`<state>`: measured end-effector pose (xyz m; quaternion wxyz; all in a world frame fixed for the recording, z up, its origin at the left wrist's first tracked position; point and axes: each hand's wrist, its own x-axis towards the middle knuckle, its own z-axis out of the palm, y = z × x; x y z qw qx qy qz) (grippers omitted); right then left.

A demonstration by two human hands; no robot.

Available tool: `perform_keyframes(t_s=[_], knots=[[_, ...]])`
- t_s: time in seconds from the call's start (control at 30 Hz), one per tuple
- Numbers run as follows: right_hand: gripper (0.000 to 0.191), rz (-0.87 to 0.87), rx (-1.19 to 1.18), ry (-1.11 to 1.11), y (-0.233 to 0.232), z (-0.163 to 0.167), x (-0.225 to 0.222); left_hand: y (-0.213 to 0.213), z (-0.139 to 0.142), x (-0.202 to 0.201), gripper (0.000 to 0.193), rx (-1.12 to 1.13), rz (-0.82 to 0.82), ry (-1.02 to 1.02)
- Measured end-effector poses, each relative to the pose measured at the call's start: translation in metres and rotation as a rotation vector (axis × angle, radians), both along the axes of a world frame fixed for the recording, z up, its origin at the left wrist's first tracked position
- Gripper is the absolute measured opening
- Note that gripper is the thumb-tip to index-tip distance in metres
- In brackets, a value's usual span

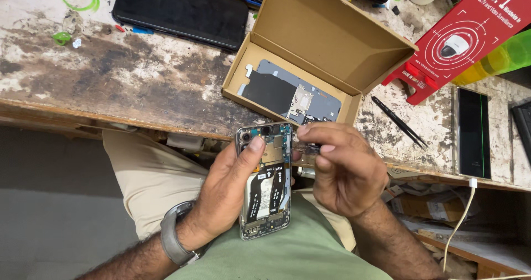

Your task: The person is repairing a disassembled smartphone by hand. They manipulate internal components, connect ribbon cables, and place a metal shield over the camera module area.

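Observation:
An opened smartphone with its back cover off shows its battery and circuit board. My left hand grips it from the left, thumb resting on the upper board. My right hand is at the phone's upper right edge, its fingers pinched on a small part or thin tool that I cannot make out. Both hands hover over my lap, just in front of the worn workbench edge.
An open cardboard box holding a grey phone back panel sits on the bench. Black tweezers, a red carton, a dark phone with a white cable, and a black tablet lie around it.

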<state>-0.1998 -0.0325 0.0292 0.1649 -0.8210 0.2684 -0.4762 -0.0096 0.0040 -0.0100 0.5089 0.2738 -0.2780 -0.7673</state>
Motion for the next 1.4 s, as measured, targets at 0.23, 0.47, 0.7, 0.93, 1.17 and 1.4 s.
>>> perform_keyframes(t_s=[0.23,0.47,0.7,0.93,1.17,1.4], knots=[[0.021,-0.125,0.222,0.065,0.009,0.001,0.003,0.001,0.002,-0.001,0.041,0.027,0.034,0.018],[0.027,-0.113,-0.012,0.097,0.003,0.002,0.005,0.001,-0.004,-0.001,0.031,0.037,0.064,0.01],[0.031,-0.106,-0.213,0.326,0.011,0.002,0.006,0.006,-0.011,-0.002,0.026,-0.015,0.13,-0.094],[0.035,-0.085,-0.193,0.408,0.023,0.005,0.008,0.007,-0.01,0.0,0.026,0.017,0.123,0.01],[0.033,-0.064,-0.213,0.375,0.028,-0.001,0.007,0.008,-0.011,-0.004,0.024,-0.033,0.162,-0.054],[0.032,-0.062,-0.183,0.35,0.032,-0.002,0.009,0.01,-0.012,-0.004,0.024,-0.049,0.177,-0.087]])
